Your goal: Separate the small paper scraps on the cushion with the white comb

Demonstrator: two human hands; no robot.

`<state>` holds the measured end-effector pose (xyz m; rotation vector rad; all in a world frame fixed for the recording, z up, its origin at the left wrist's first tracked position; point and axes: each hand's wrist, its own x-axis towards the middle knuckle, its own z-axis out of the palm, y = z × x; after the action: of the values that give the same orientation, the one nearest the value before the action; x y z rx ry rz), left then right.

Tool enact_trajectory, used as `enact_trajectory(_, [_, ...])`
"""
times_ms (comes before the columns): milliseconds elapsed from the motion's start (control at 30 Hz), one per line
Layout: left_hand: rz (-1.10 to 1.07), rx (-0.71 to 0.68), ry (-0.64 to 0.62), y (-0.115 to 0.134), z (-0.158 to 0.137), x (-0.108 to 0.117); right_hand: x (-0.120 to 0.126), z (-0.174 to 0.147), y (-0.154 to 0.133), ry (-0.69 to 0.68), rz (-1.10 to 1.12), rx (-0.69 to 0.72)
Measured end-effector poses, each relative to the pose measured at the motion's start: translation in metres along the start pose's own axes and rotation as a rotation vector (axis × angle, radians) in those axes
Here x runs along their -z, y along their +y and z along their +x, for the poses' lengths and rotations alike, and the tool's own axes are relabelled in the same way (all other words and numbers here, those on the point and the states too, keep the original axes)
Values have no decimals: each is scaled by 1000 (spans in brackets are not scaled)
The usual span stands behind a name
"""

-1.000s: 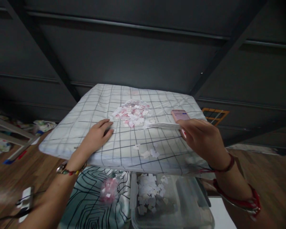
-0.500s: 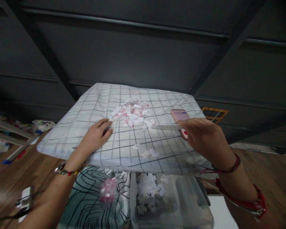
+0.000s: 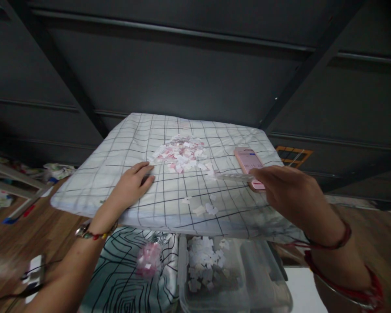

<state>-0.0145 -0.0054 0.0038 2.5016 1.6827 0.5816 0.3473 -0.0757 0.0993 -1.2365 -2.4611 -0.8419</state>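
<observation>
My left hand (image 3: 135,184) rests on the white checked cloth (image 3: 117,145) with thumb and fingers apart, holding nothing. To its upper right is a heap of small white and pink paper pieces (image 3: 182,152). My right hand (image 3: 289,191) is closed on one end of a thin pale strip (image 3: 233,176), blurred, its exact kind unclear. The strip's far end is at a few white pieces on the heap's right side. Beside my right hand lies a pink-edged phone (image 3: 249,161), screen lit, its lower part partly covered. A few loose paper pieces (image 3: 210,208) lie nearer the front edge.
Below the table edge stands a clear plastic box (image 3: 263,278) with many white pieces (image 3: 202,256) inside. Left of it, a pink bundle (image 3: 149,259) sits on a green patterned cloth (image 3: 114,278). A power strip (image 3: 35,276) lies on the floor. Dark panels (image 3: 182,78) rise behind.
My right hand has moved right and slightly toward me with the strip, uncovering more of the phone. A few white pieces beside the strip's tip have shifted right. My left hand stays put.
</observation>
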Motion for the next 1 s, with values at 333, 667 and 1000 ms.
enact_trajectory(333, [12, 8, 1, 0, 0, 0, 12, 1, -3, 32, 34, 16])
enact_trajectory(667, [11, 7, 6, 0, 0, 0, 2, -7, -3, 37, 3, -12])
enact_trajectory(1000, [8, 12, 9, -1, 0, -1, -7, 2, -4, 76, -22, -61])
